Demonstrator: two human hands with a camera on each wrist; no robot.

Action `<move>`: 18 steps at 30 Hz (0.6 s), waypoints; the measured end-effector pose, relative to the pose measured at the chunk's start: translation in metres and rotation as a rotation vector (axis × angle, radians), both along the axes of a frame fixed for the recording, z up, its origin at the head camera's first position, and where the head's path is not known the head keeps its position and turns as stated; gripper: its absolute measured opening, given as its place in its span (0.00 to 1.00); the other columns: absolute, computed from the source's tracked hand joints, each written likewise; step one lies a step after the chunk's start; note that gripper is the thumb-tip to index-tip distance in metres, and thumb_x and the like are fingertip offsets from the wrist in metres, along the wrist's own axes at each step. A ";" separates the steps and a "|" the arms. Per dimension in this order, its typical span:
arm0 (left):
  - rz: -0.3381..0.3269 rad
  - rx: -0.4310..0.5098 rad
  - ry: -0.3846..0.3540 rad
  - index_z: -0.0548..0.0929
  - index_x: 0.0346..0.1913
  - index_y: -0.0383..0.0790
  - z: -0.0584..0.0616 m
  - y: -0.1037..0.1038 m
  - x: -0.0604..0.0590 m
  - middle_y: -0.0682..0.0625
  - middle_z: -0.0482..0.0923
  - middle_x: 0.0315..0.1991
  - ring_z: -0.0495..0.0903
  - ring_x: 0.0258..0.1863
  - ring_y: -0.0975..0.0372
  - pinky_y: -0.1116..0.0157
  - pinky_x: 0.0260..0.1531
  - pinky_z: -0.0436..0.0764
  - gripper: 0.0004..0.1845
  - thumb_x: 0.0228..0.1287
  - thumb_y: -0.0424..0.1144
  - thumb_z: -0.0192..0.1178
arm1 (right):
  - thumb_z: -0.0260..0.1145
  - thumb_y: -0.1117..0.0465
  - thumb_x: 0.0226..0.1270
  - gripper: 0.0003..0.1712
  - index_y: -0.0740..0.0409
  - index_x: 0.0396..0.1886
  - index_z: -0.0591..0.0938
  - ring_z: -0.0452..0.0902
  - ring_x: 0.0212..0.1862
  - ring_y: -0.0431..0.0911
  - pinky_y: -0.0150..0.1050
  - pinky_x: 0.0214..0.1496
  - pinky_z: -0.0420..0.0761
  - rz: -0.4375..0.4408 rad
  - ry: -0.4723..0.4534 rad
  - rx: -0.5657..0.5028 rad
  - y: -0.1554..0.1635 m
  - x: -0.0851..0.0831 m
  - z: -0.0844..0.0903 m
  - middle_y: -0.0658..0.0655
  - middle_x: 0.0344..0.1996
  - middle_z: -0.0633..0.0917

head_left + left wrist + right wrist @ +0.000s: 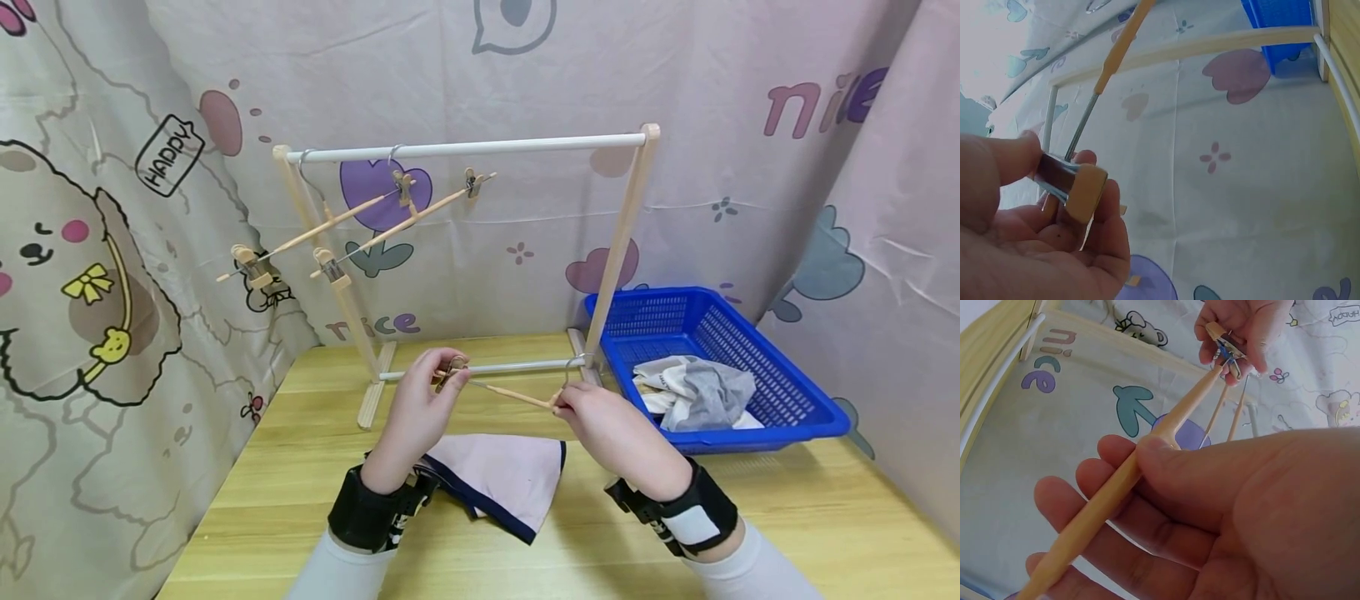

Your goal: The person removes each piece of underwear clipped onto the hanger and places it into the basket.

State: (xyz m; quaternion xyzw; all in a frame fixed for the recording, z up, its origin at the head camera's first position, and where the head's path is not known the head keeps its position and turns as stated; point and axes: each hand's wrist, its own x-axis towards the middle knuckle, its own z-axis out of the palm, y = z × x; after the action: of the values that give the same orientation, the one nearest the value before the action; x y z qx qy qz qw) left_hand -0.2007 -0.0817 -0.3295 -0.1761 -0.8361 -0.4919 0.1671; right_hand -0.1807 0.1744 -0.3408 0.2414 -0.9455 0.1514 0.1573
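I hold a wooden clip hanger [504, 392] above the table in front of me. My left hand [420, 408] pinches the clip [1077, 182] at its left end between thumb and fingers. My right hand [611, 429] grips the hanger's wooden bar [1116, 487] near its metal hook [573, 364]. A pink garment with dark trim [502, 479] lies flat on the table just below my hands. Behind stands a small wooden rack [465, 150] with two more clip hangers [360, 221] on its white rail.
A blue plastic basket [795, 392] at the right holds crumpled grey and white clothes [697, 392]. Printed fabric curtains close in the back and both sides. The wooden table [825, 517] has bare surface at the front right.
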 end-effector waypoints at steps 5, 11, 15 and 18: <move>-0.007 -0.027 -0.052 0.80 0.53 0.37 -0.003 -0.006 0.001 0.45 0.79 0.48 0.75 0.46 0.56 0.63 0.43 0.76 0.10 0.78 0.39 0.59 | 0.68 0.63 0.73 0.03 0.57 0.38 0.86 0.77 0.32 0.37 0.34 0.33 0.82 0.010 0.002 -0.014 -0.003 0.000 -0.003 0.47 0.30 0.82; -0.033 -0.050 -0.100 0.74 0.56 0.36 -0.006 -0.011 0.003 0.43 0.73 0.49 0.74 0.47 0.54 0.59 0.46 0.75 0.12 0.82 0.40 0.52 | 0.70 0.61 0.71 0.03 0.56 0.37 0.86 0.75 0.31 0.37 0.34 0.33 0.82 0.007 0.010 -0.025 -0.009 0.001 -0.006 0.46 0.31 0.82; -0.057 -0.039 -0.125 0.72 0.56 0.35 -0.007 -0.013 0.002 0.42 0.71 0.49 0.73 0.48 0.54 0.58 0.48 0.74 0.10 0.83 0.38 0.49 | 0.71 0.62 0.71 0.02 0.55 0.39 0.86 0.76 0.32 0.38 0.35 0.34 0.83 0.002 0.023 -0.037 -0.012 0.000 -0.007 0.47 0.32 0.83; -0.074 -0.034 -0.124 0.70 0.56 0.35 -0.007 -0.016 0.001 0.43 0.70 0.47 0.71 0.46 0.54 0.60 0.47 0.73 0.09 0.83 0.37 0.48 | 0.71 0.63 0.70 0.01 0.55 0.40 0.87 0.77 0.33 0.38 0.35 0.34 0.83 0.003 0.047 -0.046 -0.013 0.000 -0.008 0.47 0.33 0.84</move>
State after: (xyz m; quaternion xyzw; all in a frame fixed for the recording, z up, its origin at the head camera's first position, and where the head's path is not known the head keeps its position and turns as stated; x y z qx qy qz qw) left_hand -0.1996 -0.0977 -0.3369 -0.1789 -0.8461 -0.4933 0.0935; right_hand -0.1803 0.1613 -0.3492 0.2425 -0.9376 0.1675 0.1845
